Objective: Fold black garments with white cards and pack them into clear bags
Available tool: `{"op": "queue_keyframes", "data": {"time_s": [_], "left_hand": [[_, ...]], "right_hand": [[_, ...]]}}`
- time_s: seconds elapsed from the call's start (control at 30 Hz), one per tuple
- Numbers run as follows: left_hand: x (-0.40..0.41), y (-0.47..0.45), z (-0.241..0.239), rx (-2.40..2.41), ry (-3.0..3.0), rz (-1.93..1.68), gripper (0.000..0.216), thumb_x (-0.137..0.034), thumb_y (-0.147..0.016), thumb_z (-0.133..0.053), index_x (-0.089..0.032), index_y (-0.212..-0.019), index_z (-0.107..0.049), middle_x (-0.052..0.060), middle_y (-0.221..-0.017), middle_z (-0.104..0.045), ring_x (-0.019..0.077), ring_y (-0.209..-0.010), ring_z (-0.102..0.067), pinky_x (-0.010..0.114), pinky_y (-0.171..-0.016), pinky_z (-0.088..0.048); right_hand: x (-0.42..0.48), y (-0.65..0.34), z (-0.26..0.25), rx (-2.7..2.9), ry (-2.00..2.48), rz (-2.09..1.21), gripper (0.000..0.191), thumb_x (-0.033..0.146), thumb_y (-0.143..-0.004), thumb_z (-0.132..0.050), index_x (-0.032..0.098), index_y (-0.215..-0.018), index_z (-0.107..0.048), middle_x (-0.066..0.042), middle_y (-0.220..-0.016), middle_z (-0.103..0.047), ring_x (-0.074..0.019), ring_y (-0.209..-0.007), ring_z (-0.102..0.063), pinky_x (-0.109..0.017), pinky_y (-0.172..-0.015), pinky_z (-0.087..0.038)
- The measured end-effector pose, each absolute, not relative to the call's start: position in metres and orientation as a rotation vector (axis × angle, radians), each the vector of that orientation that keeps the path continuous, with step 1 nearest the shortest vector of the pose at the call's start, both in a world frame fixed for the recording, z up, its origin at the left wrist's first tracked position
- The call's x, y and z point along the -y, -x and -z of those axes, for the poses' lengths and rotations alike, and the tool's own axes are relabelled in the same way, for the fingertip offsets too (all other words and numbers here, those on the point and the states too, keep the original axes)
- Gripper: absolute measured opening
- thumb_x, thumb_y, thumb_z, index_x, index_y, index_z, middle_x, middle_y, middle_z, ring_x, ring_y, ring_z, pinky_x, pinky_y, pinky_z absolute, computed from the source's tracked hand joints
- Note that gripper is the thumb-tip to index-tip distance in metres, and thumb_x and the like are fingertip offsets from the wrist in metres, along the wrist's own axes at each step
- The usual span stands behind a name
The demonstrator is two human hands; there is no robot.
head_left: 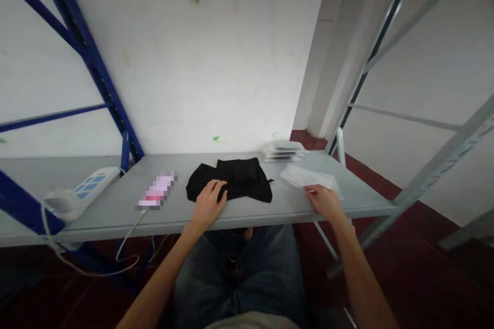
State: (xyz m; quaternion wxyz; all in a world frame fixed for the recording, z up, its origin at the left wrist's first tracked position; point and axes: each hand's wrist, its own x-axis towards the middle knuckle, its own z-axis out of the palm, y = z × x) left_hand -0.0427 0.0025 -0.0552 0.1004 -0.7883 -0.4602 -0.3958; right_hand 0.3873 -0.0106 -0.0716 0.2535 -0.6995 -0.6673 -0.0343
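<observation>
A folded black garment (235, 180) lies in the middle of a grey shelf (116, 205). My left hand (209, 201) rests on the garment's near left corner, fingers curled over the cloth. My right hand (325, 202) is at the shelf's near right, its fingers closed on the near edge of a clear plastic bag (309, 177) that lies flat there.
A stack of clear packaged items (283, 150) sits at the back right of the shelf. A phone (157, 191) with a white cable lies left of the garment. A white power strip (90, 185) sits on the neighbouring shelf at the left, by blue rack posts (96, 67).
</observation>
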Motion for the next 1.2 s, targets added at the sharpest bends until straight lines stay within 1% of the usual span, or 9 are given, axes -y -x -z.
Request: {"op": "queue_keyframes", "data": {"time_s": [0.2, 0.33, 0.5, 0.57, 0.67, 0.8, 0.9, 1.1, 1.2], "left_hand": [[-0.001, 0.042, 0.056, 1.317, 2.315, 1.138, 0.023, -0.023, -0.101, -0.054, -0.023, -0.124, -0.060, 0.009, -0.114, -0.068, 0.0257, -0.106, -0.069, 0.040, -0.095, -0.058], [-0.002, 0.042, 0.058, 1.287, 2.384, 1.123, 0.043, -0.024, -0.098, -0.060, -0.025, -0.140, -0.051, 0.009, -0.122, -0.066, 0.0247, -0.107, -0.070, 0.040, -0.095, -0.060], [0.000, 0.041, 0.053, 1.293, 2.333, 1.186, 0.076, -0.029, -0.093, -0.071, -0.026, -0.159, -0.034, 0.015, -0.148, -0.054, 0.0300, -0.131, -0.061, 0.044, -0.103, -0.058], [0.003, 0.041, 0.050, 1.233, 2.286, 1.180, 0.077, -0.032, -0.094, -0.071, -0.027, -0.161, -0.034, 0.016, -0.159, -0.045, 0.0331, -0.142, -0.052, 0.048, -0.109, -0.054], [0.004, 0.042, 0.048, 1.132, 2.272, 1.111, 0.064, -0.033, -0.096, -0.069, -0.030, -0.156, -0.046, 0.016, -0.168, -0.035, 0.0368, -0.151, -0.042, 0.055, -0.116, -0.046], [-0.001, 0.044, 0.054, 1.053, 2.372, 1.051, 0.027, -0.028, -0.101, -0.062, -0.029, -0.126, -0.072, 0.010, -0.148, -0.062, 0.0328, -0.142, -0.054, 0.055, -0.112, -0.049], [-0.006, 0.045, 0.061, 1.038, 2.508, 1.028, 0.023, -0.027, -0.105, -0.055, -0.026, -0.113, -0.076, 0.007, -0.126, -0.076, 0.0273, -0.124, -0.067, 0.047, -0.102, -0.057], [-0.003, 0.045, 0.060, 1.074, 2.571, 1.205, 0.026, -0.029, -0.106, -0.051, -0.023, -0.113, -0.076, 0.008, -0.113, -0.079, 0.0241, -0.111, -0.071, 0.044, -0.101, -0.058], [0.001, 0.045, 0.058, 1.155, 2.519, 1.336, 0.026, -0.030, -0.106, -0.050, -0.022, -0.111, -0.075, 0.008, -0.109, -0.079, 0.0238, -0.105, -0.072, 0.044, -0.099, -0.058]], "right_hand": [[0.013, -0.383, 0.064, 1.744, 1.786, 0.184, 0.031, 0.025, -0.100, -0.050, 0.022, -0.115, -0.077, -0.008, -0.109, -0.079, -0.0263, -0.096, -0.072, -0.037, -0.085, -0.053], [0.016, -0.356, 0.033, 1.627, 1.602, 0.352, 0.035, 0.029, -0.104, -0.044, 0.020, -0.116, -0.076, -0.010, -0.103, -0.078, -0.0276, -0.096, -0.069, -0.040, -0.088, -0.052], [0.023, -0.274, 0.011, 1.686, 1.263, 0.438, 0.032, 0.027, -0.108, -0.045, 0.022, -0.121, -0.074, -0.010, -0.108, -0.077, -0.0266, -0.100, -0.066, -0.041, -0.094, -0.049], [0.025, -0.239, 0.019, 1.879, 1.137, 0.426, 0.029, 0.021, -0.107, -0.048, 0.023, -0.122, -0.073, -0.008, -0.105, -0.078, -0.0254, -0.097, -0.066, -0.039, -0.089, -0.048], [0.026, -0.205, 0.038, 2.058, 1.031, 0.416, 0.030, 0.013, -0.104, -0.052, 0.023, -0.123, -0.073, -0.007, -0.106, -0.078, -0.0249, -0.102, -0.065, -0.039, -0.087, -0.046], [0.023, -0.194, 0.053, 2.120, 1.052, 0.392, 0.031, 0.011, -0.102, -0.057, 0.025, -0.125, -0.073, -0.006, -0.107, -0.078, -0.0246, -0.104, -0.063, -0.039, -0.086, -0.046], [0.019, -0.202, 0.049, 2.078, 1.097, 0.353, 0.028, 0.016, -0.103, -0.058, 0.026, -0.124, -0.074, -0.007, -0.105, -0.078, -0.0248, -0.104, -0.063, -0.040, -0.088, -0.046], [0.019, -0.231, 0.030, 2.070, 1.091, 0.171, 0.022, 0.026, -0.100, -0.067, 0.027, -0.120, -0.074, -0.007, -0.116, -0.073, -0.0257, -0.110, -0.064, -0.040, -0.097, -0.051], [0.023, -0.241, 0.031, 2.052, 1.093, 0.125, 0.017, 0.022, -0.100, -0.064, 0.026, -0.112, -0.075, -0.006, -0.109, -0.074, -0.0241, -0.105, -0.067, -0.038, -0.093, -0.053]]}}
